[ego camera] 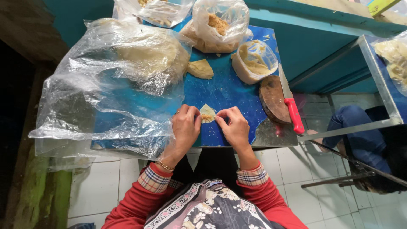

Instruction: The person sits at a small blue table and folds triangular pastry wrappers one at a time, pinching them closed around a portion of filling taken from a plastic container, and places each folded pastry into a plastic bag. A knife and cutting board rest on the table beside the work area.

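Nearest the camera, the 2 hands meet at the front edge of the blue bench (229, 91). The left hand (185, 127) and the right hand (234, 127) each pinch 1 side of a small pastry wrapper (207, 113), fingers curled narrow and fingertips closed on its edges. The wrapper lies flat on the bench between them, pale, thin and roughly triangular, with a spot of brownish filling near its lower middle.

It looks very light, soft and limp, likely to tear or stretch if pulled, and possibly a little tacky. The safest hold seems to be at the outer edges, as now, with light fingertip pressure and away from the filling. Its tip points away from the person, toward the back of the bench, so its long axis runs roughly front to back; the pinched base runs left to right between the hands.

Farther back, a folded pale pastry piece (200, 68) lies alone on the bench. Left of it, a large crumpled clear plastic sheet (106, 89) covers a stack of pale wrappers. To the right stand a round wooden chopping block (273, 99) and a knife with a red handle (293, 114), its blade pointing away. Beyond these are a plastic tub of yellowish filling (255, 60) and a clear bag of crumbly brown filling (217, 26).
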